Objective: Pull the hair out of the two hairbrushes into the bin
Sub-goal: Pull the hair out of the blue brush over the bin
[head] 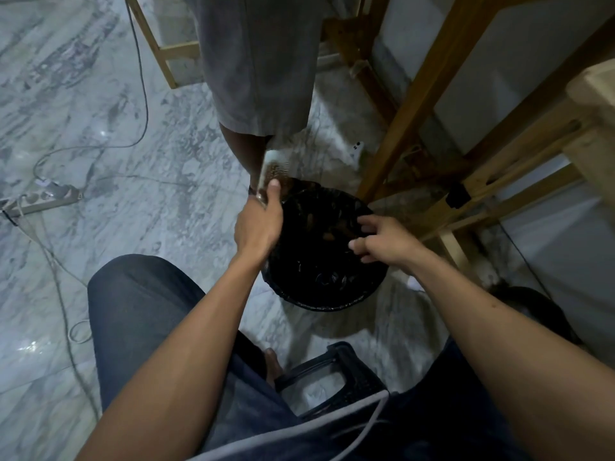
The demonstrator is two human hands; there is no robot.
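While the left hand [258,224] grips a hairbrush [271,171] upright at the bin's [332,301] far-left rim, the right hand [379,239] hovers over the bin. Right fingers loosely spread; can't tell if they hold hair.

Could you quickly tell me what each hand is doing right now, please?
Left hand: grips a hairbrush.
Right hand: open, fingers spread over the bin, holding nothing visible.
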